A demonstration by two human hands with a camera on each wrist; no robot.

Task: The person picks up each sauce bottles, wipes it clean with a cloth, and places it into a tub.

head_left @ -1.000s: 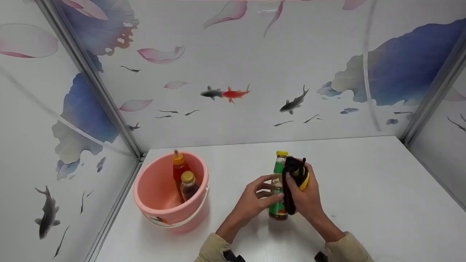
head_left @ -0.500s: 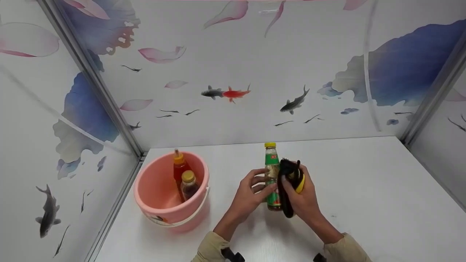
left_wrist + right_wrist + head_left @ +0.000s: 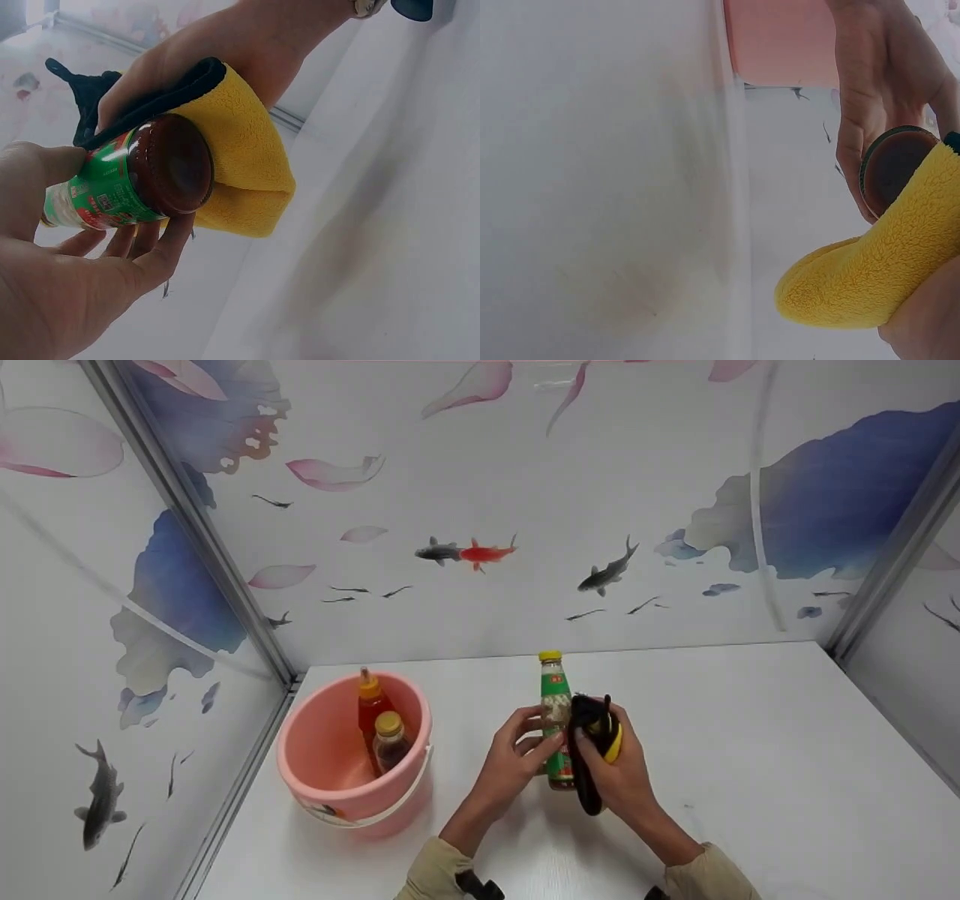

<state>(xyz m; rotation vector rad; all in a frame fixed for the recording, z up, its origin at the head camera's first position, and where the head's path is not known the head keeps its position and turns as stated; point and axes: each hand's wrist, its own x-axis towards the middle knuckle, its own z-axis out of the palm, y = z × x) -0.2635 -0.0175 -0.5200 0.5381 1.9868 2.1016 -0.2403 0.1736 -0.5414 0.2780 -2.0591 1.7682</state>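
My left hand [image 3: 510, 757] grips a glass sauce bottle [image 3: 556, 690] by its lower half, thumb on one side and fingers round the other. The bottle has a yellow cap, a green label and dark contents; it is lifted off the table, its base showing in the left wrist view. My right hand [image 3: 622, 761] holds a folded cloth [image 3: 251, 161], yellow and fluffy with a black edge and loop, against the bottle's right side. In the right wrist view the yellow cloth [image 3: 870, 277] partly covers the bottle's base [image 3: 896, 169].
A pink bucket [image 3: 300, 765] with a white handle stands on the white table [image 3: 765, 765] at the left. Inside it are a red squeeze bottle [image 3: 371, 709] and a dark bottle with a yellow cap [image 3: 390, 746]. Printed wall panels [image 3: 480, 615] enclose the back and sides.
The bottle has moved left and away from me, up out of the cloth's cover, with my left hand still on it. My right hand and the cloth have shifted slightly left.
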